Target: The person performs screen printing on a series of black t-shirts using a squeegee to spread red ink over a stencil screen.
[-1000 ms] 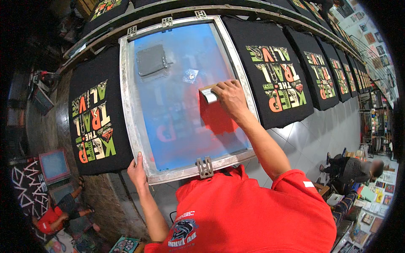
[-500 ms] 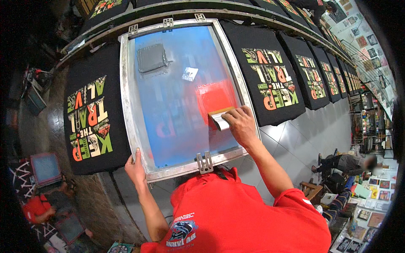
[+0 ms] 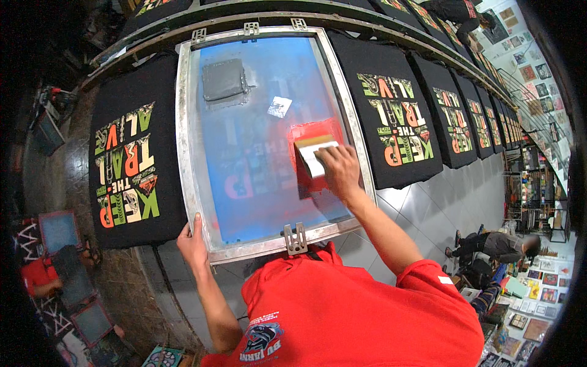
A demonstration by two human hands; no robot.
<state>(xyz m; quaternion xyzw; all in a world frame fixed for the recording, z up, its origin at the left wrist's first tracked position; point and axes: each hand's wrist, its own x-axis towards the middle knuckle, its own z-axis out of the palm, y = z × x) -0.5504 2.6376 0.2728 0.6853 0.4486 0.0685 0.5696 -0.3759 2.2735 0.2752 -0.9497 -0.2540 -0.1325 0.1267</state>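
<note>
As our blue screen (image 3: 247, 131) fills the middle, black shirts (image 3: 391, 119) flank it. Red ink (image 3: 324, 128) lies right, a grey patch (image 3: 224, 79) far left. Our left hand (image 3: 194, 243) grips the screen's near left edge; our right hand (image 3: 340, 169) curls its fingers round a squeegee (image 3: 313, 158) on the ink, covering one end. A clip (image 3: 295, 238) sits near, a white scrap (image 3: 279, 107) farther.
</note>
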